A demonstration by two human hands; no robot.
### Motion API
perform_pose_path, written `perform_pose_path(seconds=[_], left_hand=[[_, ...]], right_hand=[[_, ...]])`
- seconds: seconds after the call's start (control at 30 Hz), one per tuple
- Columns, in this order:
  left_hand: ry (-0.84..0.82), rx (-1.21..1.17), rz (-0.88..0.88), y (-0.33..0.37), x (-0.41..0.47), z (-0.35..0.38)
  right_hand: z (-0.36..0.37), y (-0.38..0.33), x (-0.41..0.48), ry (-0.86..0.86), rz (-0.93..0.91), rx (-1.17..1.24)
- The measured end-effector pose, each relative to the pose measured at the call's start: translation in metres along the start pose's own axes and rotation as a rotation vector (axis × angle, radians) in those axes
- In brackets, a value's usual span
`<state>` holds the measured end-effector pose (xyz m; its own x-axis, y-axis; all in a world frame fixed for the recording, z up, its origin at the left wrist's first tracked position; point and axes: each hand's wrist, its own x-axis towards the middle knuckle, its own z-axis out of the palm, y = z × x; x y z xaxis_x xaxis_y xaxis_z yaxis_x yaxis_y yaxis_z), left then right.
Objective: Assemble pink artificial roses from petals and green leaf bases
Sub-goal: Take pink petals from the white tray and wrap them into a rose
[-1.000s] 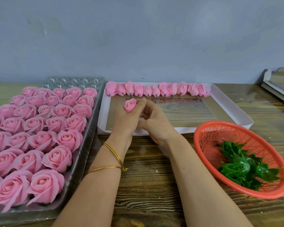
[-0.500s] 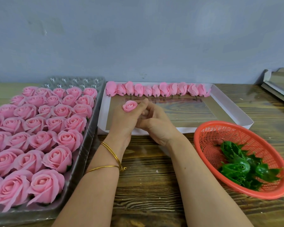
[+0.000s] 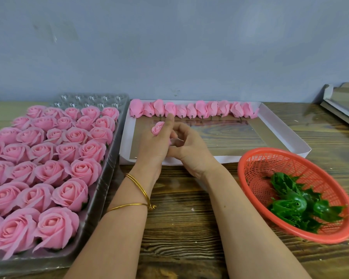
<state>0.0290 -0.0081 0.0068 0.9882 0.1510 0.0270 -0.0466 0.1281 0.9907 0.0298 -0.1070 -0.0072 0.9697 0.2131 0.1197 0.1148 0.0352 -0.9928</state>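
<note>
A soft, rolled pink rosebud is held over the white cardboard tray by the left hand. Glossy green leaf bases lie in a red plastic mesh basket on the grained wooden table. Since half a second ago the left forefinger has been straightened upward. The right hand is curled against the left; whether anything is pinched cannot be told.

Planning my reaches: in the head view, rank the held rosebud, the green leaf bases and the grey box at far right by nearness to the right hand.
From the right hand:
1. Rosebud, just left, in the left hand.
2. Green leaf bases, right, in the red basket.
3. Grey box, far right, at back.
</note>
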Motion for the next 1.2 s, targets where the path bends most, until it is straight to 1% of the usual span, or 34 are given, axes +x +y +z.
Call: perform_pose_path(seconds=[0.13, 0.27, 0.4, 0.53, 0.77, 0.93, 1.0, 1.1, 1.2], left_hand=[[-0.021, -0.038, 0.070, -0.002, -0.001, -0.001], [-0.043, -0.091, 0.029, -0.002, 0.000, -0.006], [-0.060, -0.043, 0.050, -0.004, 0.002, -0.006], [-0.045, -0.031, 0.063, -0.007, 0.005, -0.004], [-0.001, -0.020, -0.031, -0.009, 0.010, -0.001], [0.000, -0.047, -0.007, -0.010, 0.008, 0.001], [-0.038, -0.036, 0.025, -0.009, 0.007, 0.001], [-0.056, -0.048, 0.103, -0.007, 0.004, 0.000], [-0.051, -0.034, 0.104, -0.006, 0.004, -0.003]], right_hand=[[0.000, 0.001, 0.001, 0.014, -0.016, 0.056], [0.000, 0.000, 0.001, -0.045, -0.028, 0.102], [0.001, -0.002, -0.001, -0.084, -0.014, 0.128], [0.003, -0.002, 0.000, -0.089, -0.006, 0.091], [0.003, -0.002, -0.001, -0.061, -0.004, 0.043], [0.003, -0.001, 0.001, 0.002, 0.022, 0.026], [0.003, 0.001, 0.002, 0.020, 0.026, 0.018], [0.001, 0.002, 0.003, -0.001, 0.019, 0.025], [0.003, 0.001, 0.001, -0.046, 0.008, 0.066]])
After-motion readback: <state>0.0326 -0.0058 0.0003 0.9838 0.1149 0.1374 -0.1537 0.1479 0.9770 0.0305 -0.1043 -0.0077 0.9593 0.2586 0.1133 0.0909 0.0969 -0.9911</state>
